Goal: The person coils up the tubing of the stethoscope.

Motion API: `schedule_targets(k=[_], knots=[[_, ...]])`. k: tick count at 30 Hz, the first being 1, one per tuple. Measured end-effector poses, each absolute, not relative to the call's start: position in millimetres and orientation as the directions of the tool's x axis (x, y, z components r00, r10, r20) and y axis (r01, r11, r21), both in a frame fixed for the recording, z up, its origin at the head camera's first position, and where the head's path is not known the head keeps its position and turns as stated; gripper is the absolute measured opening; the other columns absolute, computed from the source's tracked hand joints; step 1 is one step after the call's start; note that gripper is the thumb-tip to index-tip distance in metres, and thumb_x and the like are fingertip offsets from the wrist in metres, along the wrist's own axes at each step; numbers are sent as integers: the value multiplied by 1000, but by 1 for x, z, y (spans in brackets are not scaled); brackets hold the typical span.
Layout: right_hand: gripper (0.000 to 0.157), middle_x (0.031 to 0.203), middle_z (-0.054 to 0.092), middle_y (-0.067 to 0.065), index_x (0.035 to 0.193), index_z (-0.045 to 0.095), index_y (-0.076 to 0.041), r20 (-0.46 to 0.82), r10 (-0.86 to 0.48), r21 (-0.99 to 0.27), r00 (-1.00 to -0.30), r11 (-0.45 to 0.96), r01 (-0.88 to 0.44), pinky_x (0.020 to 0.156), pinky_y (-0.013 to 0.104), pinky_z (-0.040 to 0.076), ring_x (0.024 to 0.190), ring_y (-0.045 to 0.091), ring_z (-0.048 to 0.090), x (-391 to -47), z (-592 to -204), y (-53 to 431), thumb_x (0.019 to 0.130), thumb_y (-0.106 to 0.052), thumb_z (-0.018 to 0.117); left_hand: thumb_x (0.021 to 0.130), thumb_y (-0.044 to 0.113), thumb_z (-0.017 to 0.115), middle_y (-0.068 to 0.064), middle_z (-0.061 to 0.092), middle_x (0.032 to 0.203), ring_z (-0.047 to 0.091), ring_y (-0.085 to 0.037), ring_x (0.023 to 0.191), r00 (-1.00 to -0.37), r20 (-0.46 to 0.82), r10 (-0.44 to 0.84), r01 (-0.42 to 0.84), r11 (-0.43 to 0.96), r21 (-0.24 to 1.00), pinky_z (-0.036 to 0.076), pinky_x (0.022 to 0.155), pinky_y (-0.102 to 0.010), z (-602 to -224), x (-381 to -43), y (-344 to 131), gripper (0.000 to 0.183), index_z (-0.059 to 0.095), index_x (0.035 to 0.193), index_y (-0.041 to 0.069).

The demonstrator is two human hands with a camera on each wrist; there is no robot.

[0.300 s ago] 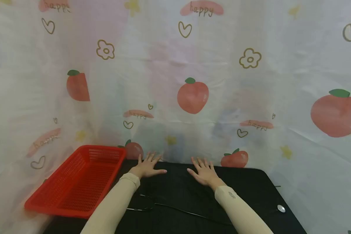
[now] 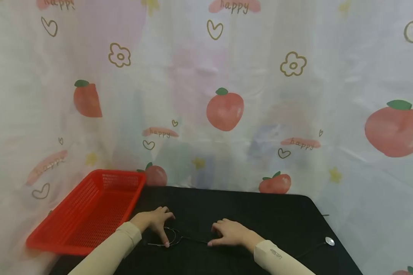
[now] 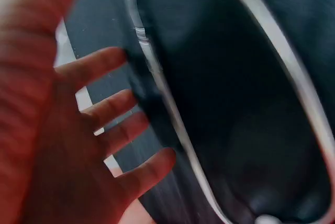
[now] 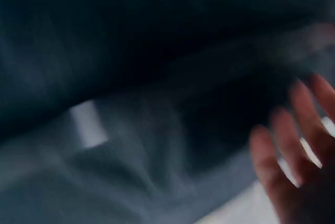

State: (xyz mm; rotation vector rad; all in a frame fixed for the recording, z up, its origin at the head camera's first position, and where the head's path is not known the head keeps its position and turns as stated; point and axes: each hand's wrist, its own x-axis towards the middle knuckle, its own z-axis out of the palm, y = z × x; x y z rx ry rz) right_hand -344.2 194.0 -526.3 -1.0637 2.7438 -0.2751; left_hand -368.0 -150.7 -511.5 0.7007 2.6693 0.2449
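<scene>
A stethoscope (image 2: 194, 240) with black tubing lies across the black table. Its silver ear tubes (image 3: 178, 119) are at the left and its round metal chest piece (image 2: 329, 241) at the right. Over the ear tubes hovers my left hand (image 2: 155, 220), thumb and fingers spread apart; in the left wrist view its fingertips are beside one metal tube, not curled round it. My right hand (image 2: 231, 233) is above the black tubing near the middle, fingers loosely bent and parted. Blurred tubing with a white mark (image 4: 90, 124) passes by its fingers in the right wrist view.
A red plastic basket (image 2: 137, 194) with perforated sides stands at the table's left edge. Behind the black table (image 2: 261, 210) hangs a pale curtain (image 2: 192, 76) printed with peaches, hearts and flowers, also running along both sides.
Both hands have drawn back from the table's far edge toward the stethoscope. Their flat, outstretched fingers are now bent downward, the left over the ear tubes, the right over the tubing.
</scene>
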Motion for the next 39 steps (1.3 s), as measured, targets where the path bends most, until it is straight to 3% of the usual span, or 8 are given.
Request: schedule_targets(k=[4, 6, 10, 14, 20, 24, 33, 39], knots=[[26, 86, 50, -14, 97, 60, -24, -10, -774, -229, -633, 618, -752, 62, 27, 41, 73, 0, 41, -336, -535, 197, 98, -49, 68, 62, 43, 100, 2, 51, 113, 52, -19, 106, -818, -293, 495, 451, 868, 205, 50, 93, -43, -511, -355, -154, 76, 57, 121, 22], [17, 86, 50, -13, 95, 59, -24, 14, -771, -267, -637, 611, -745, 61, 26, 41, 71, -1, 42, -337, -535, 199, 102, -37, 65, 63, 38, 100, 4, 53, 104, 54, -16, 96, -823, -294, 486, 447, 873, 195, 49, 89, -41, -511, -351, -153, 68, 57, 112, 21], [11, 85, 55, -10, 102, 54, -19, 45, -672, -412, -739, 662, -627, 58, 24, 42, 64, 0, 47, -339, -526, 203, 108, -29, 56, 66, 28, 96, 4, 54, 89, 52, -15, 79, -848, -250, 467, 418, 880, 227, 46, 74, -38, -518, -346, -153, 52, 57, 98, 18], [12, 84, 62, -3, 111, 52, -16, 158, -514, -507, -843, 691, -516, 55, 26, 40, 58, 4, 47, -339, -508, 210, 109, -28, 54, 66, 26, 91, 4, 51, 86, 49, -14, 72, -879, -63, 472, 436, 850, 295, 41, 64, -35, -528, -350, -154, 53, 53, 101, 15], [20, 81, 62, 1, 123, 59, -18, 275, -402, -561, -873, 670, -485, 58, 27, 41, 57, 6, 47, -339, -485, 221, 106, -29, 61, 68, 34, 84, 8, 52, 82, 48, -12, 66, -893, 159, 422, 451, 840, 301, 39, 58, -32, -524, -357, -157, 47, 52, 98, 18], [17, 88, 68, -6, 119, 65, -22, 320, -370, -547, -873, 680, -488, 66, 28, 47, 71, 5, 60, -335, -480, 226, 104, -30, 64, 73, 35, 82, 9, 51, 77, 46, -10, 61, -888, 217, 407, 459, 817, 349, 37, 55, -29, -515, -357, -154, 40, 50, 91, 18], [7, 95, 75, -14, 103, 72, -24, 425, -554, -249, -716, 689, -681, 67, 24, 54, 80, -1, 68, -304, -443, 215, 97, -23, 74, 83, 27, 87, 10, 73, 82, 58, -5, 47, -897, 187, 400, 434, 722, 539, 48, 48, -26, -474, -349, -127, 41, 48, 88, 15], [7, 92, 71, -22, 95, 73, -32, 223, -767, -312, -601, 528, -790, 72, 23, 56, 80, -8, 65, -286, -391, 204, 97, -26, 74, 78, 26, 92, 11, 67, 69, 59, -7, 46, -889, 102, 446, 436, 758, 484, 49, 52, -28, -448, -333, -108, 45, 51, 89, 12]])
